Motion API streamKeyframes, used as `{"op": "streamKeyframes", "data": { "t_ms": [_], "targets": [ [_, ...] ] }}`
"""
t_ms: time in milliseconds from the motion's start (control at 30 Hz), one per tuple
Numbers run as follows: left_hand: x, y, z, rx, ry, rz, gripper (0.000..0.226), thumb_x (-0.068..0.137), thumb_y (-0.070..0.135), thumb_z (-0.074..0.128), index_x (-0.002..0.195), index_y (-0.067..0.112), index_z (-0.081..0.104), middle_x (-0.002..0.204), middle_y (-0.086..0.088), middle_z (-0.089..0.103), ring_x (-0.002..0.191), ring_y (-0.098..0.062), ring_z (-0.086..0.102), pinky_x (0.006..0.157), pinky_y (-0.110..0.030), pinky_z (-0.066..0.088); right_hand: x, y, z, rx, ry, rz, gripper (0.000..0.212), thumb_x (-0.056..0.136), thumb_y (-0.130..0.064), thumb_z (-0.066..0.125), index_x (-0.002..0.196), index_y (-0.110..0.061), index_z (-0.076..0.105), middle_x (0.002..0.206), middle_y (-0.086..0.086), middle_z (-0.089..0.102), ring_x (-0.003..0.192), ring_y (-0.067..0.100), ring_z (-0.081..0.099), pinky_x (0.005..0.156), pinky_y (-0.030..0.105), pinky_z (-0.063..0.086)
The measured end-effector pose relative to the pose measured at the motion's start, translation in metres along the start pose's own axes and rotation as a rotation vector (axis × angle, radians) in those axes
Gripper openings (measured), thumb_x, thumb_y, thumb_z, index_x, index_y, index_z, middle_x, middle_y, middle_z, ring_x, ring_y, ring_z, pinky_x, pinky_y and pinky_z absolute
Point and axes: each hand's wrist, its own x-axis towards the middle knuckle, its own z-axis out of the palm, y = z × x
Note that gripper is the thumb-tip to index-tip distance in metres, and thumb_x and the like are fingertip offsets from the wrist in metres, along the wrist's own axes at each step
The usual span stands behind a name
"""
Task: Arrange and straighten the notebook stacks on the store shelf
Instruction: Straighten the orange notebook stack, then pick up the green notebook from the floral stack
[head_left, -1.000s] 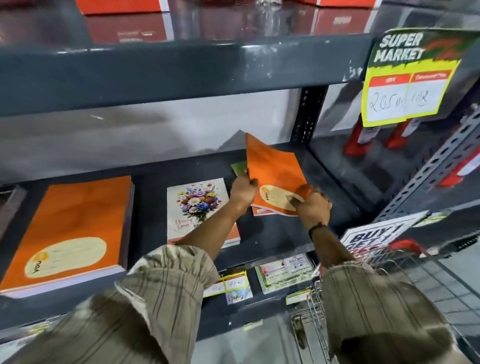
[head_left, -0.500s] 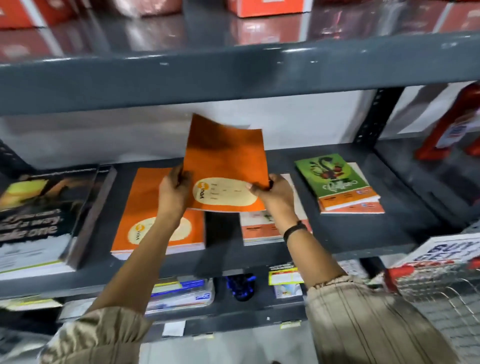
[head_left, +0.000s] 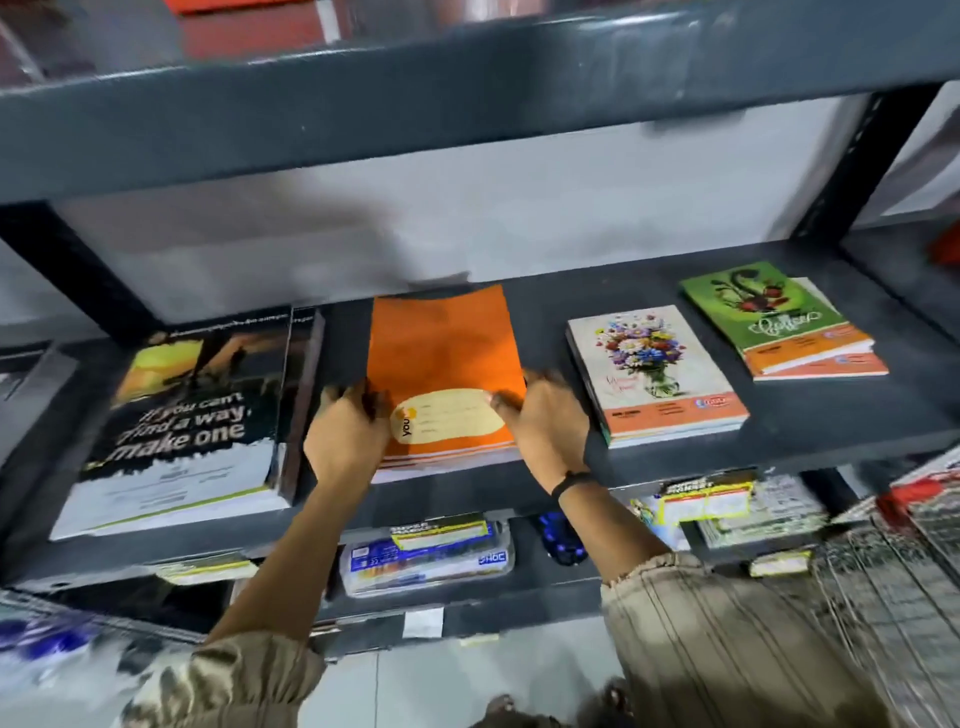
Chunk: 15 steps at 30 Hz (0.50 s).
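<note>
Both hands are down on the stack of thin orange paper-covered notebooks (head_left: 444, 364), which lies flat on the dark grey metal shelf (head_left: 810, 426), reaching from near its back wall almost to its front edge, about midway along. The left hand (head_left: 345, 434) is pressed to the stack's left side, fingers curled against the edge; the right hand (head_left: 545, 415) grips the right side, thumb lying over the top cover. Neither lifts anything; both are closed on the pile from opposite sides.

This looks like the squaring step: the top notebook is settled on the pile, and the covers below show slightly stepped at the front edge. The next move probably calls for a squeeze inward and a nudge so the spines line up, then a shift parallel to the shelf's front edge.

The cream oval label on the top cover reads "you" sideways. Toward the left end, the thick black-covered book stack (head_left: 182, 415) says "If you can't find a way, make one". Right of the orange pile sits the white flower-bouquet notebook stack (head_left: 654, 374), its small print too blurred to read, and toward the back right corner the green-covered notebook stack (head_left: 774, 317), its script unclear. The yellow price tags (head_left: 706, 501) on the shelf below are illegible.
</note>
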Motion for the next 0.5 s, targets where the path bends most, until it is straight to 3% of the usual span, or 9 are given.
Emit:
{"op": "streamKeyframes", "data": {
  "t_ms": [167, 300, 433, 500],
  "targets": [
    [-0.007, 0.010, -0.001, 0.109, 0.117, 0.039, 0.034, 0.083, 0.030, 0.055, 0.105, 0.004, 0.060, 0.111, -0.027, 0.052, 0.101, -0.046, 0.051, 0.071, -0.049, 0.046, -0.002, 0.006, -0.002, -0.108, -0.020, -0.058, 0.052, 0.082, -0.059, 0.051, 0.102, -0.011, 0.061, 0.110, 0.013, 0.055, 0.093, 0.030, 0.060, 0.062, 0.035, 0.049],
    [-0.011, 0.051, 0.011, 0.026, 0.221, 0.255, 0.037, 0.079, 0.017, 0.052, 0.116, 0.011, 0.057, 0.110, -0.024, 0.057, 0.098, -0.045, 0.051, 0.074, -0.049, 0.045, 0.015, 0.025, -0.033, -0.057, 0.070, -0.038, 0.051, 0.085, -0.056, 0.047, 0.114, -0.015, 0.059, 0.119, 0.013, 0.055, 0.102, 0.031, 0.059, 0.071, 0.037, 0.052],
    [-0.019, 0.123, 0.043, -0.288, 0.073, 0.340, 0.043, 0.078, 0.022, 0.042, 0.117, 0.011, 0.057, 0.117, -0.019, 0.061, 0.105, -0.041, 0.052, 0.085, -0.044, 0.041, 0.056, 0.083, -0.081, 0.058, 0.217, 0.057, 0.031, 0.086, -0.035, 0.057, 0.106, -0.013, 0.064, 0.115, 0.017, 0.059, 0.105, 0.037, 0.057, 0.080, 0.042, 0.052],
    [-0.030, 0.174, 0.063, -0.457, -0.035, 0.412, 0.041, 0.078, 0.020, 0.044, 0.113, 0.004, 0.059, 0.112, -0.021, 0.066, 0.101, -0.040, 0.059, 0.095, -0.031, 0.037, 0.081, 0.128, -0.108, 0.030, 0.234, 0.120, 0.029, 0.085, -0.033, 0.058, 0.104, -0.012, 0.065, 0.111, 0.019, 0.062, 0.105, 0.038, 0.057, 0.078, 0.042, 0.052]
  ]
}}
